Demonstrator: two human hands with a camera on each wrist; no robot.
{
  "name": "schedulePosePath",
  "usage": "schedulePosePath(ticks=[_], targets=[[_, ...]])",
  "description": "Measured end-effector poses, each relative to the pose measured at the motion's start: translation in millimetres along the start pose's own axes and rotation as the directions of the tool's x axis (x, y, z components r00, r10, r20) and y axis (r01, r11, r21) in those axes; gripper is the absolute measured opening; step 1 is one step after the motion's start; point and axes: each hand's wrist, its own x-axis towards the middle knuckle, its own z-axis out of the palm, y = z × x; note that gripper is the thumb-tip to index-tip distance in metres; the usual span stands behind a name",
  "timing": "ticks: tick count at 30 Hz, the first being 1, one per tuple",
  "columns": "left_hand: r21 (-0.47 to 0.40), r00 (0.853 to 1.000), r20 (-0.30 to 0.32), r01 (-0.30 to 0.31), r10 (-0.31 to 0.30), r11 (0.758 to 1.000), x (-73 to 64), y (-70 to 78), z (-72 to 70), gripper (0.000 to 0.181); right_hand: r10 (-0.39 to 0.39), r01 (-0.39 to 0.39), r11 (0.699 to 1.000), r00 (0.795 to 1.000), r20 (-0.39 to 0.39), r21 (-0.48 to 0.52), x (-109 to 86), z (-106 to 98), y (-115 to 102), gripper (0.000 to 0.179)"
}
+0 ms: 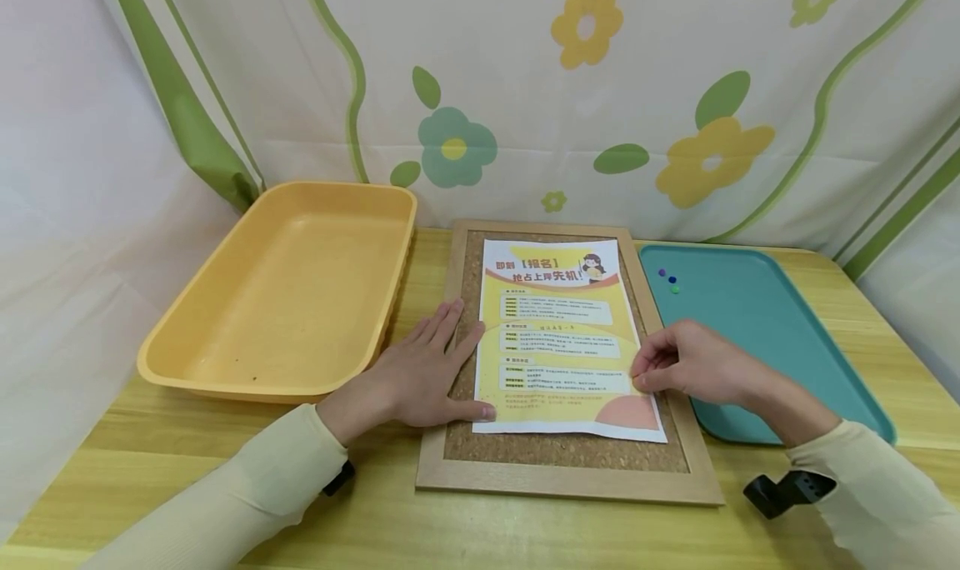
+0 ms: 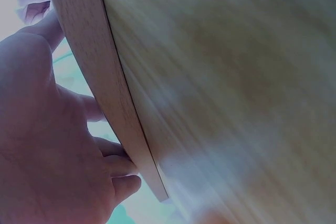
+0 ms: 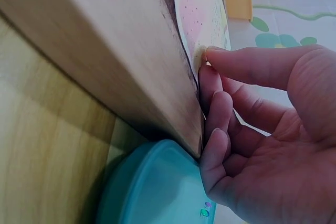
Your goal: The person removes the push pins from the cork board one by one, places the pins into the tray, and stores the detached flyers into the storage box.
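A printed yellow and white poster [image 1: 555, 303] lies on a wood-framed corkboard [image 1: 562, 452], slightly askew to the frame. My left hand [image 1: 420, 378] rests with spread, straight fingers across the frame's left side, its thumb on the poster's lower left edge. At the poster's right edge, my right hand [image 1: 701, 362] pinches the paper between thumb and forefinger. The right wrist view shows that pinch near a pink part of the poster [image 3: 193, 11], with the other fingers curled beside the frame [image 3: 121, 61]. In the left wrist view, the left fingers reach over the frame's edge [image 2: 105, 72].
Left of the board stands a deep yellow tray [image 1: 393, 295] with a few dark specks inside. A shallow teal tray [image 1: 757, 303] lies at the right, with small purple, blue and green pieces [image 1: 672, 280] in it. Behind the wooden table hangs a flowered curtain [image 1: 525, 78].
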Motion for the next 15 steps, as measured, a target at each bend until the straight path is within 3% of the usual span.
schedulePosePath(ticks=[15], targets=[[0.000,1.000,0.002,-0.001,0.001,1.000,-0.6,0.8,-1.1,0.111,0.042,-0.042,0.999,0.999,0.009,0.029,-1.4,-2.2,0.3,0.012]])
